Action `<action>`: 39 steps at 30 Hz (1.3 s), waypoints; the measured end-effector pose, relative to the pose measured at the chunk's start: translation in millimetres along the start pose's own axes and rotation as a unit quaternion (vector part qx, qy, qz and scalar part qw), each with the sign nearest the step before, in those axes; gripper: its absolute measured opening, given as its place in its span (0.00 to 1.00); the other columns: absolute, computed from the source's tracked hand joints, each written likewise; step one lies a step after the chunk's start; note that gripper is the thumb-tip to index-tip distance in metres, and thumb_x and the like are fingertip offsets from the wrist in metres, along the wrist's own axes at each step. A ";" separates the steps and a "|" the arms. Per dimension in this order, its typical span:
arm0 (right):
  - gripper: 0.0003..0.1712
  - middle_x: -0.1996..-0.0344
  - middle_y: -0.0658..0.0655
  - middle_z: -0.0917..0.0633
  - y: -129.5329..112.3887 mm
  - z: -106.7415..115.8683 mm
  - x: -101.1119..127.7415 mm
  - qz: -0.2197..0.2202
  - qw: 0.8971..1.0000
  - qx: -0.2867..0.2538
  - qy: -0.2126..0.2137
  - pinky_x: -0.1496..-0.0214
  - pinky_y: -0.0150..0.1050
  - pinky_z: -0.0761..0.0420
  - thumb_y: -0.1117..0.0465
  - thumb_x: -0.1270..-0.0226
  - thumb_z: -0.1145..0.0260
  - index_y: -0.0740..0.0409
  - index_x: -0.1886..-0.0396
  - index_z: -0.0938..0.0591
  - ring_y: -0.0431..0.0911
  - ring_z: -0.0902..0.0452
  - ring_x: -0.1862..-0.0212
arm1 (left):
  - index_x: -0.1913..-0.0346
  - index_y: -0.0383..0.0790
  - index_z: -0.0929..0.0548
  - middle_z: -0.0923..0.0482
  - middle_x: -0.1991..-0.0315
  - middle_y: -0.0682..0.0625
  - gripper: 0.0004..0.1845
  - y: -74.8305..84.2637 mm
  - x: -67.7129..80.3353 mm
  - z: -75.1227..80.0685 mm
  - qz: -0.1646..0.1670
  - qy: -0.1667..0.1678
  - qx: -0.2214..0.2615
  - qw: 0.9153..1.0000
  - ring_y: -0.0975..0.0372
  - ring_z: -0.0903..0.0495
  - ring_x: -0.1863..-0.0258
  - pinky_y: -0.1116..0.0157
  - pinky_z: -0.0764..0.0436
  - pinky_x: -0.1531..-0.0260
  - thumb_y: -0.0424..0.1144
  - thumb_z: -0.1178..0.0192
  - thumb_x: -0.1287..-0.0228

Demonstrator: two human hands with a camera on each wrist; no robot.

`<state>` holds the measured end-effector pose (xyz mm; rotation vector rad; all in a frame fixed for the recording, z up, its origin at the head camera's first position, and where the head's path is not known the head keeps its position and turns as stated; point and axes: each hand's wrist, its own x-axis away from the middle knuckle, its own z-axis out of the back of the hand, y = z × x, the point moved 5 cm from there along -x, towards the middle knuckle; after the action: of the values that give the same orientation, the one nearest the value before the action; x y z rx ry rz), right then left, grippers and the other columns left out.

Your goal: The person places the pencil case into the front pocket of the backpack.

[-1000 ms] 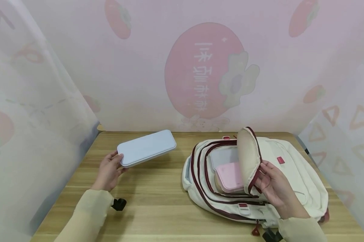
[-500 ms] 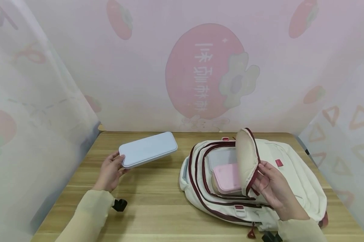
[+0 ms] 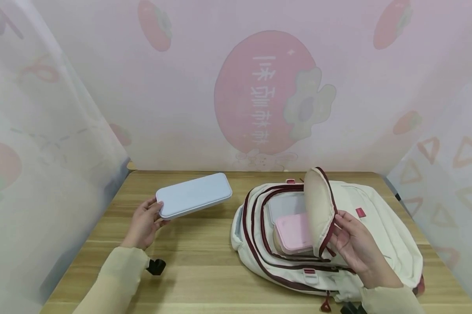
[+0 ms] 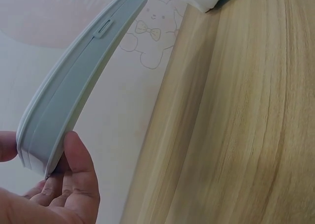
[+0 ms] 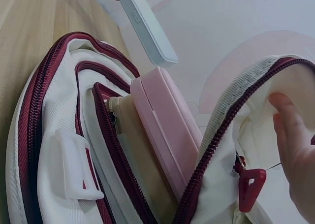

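A flat light blue pencil box (image 3: 194,195) with rounded corners and a small side latch is held above the table, tilted. My left hand (image 3: 144,222) grips its near left end, thumb on the lid and fingers beneath. A cream backpack (image 3: 377,226) with dark red zips lies on the table at the right. My right hand (image 3: 355,246) pinches the zipped edge of its front pocket flap (image 3: 319,209), holding it raised. Inside the pocket sit a pink box (image 3: 294,231), a beige item (image 5: 142,145) against it and a pale grey box (image 3: 284,205), partly hidden by the flap.
The wooden table (image 3: 204,279) ends at a pale printed curtain (image 3: 173,109) behind and at both sides. A white buckle (image 5: 74,170) and a dark red zip pull (image 5: 251,184) hang on the backpack.
The pencil box has drifted slightly right and down in the head view. The backpack and its raised flap have shifted a little left; both grips stay the same.
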<state>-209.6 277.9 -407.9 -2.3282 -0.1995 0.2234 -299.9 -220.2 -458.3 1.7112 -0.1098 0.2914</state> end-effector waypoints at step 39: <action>0.14 0.51 0.58 0.18 0.0 0.8 1.2 0.000 1.000 0.005 -0.023 0.49 0.38 0.15 0.67 0.13 0.57 0.64 0.48 0.24 0.46 0.17 0.49 | 0.20 0.31 0.49 0.27 0.48 0.49 0.31 -7.5 -5.3 -38.5 0.009 -0.026 0.004 1.000 0.65 0.21 0.60 0.67 0.19 0.58 0.38 0.52 0.16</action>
<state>-208.7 278.7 -408.6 -2.3143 -0.2205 0.2768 -308.2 -181.7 -461.6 1.7269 -0.1621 0.2612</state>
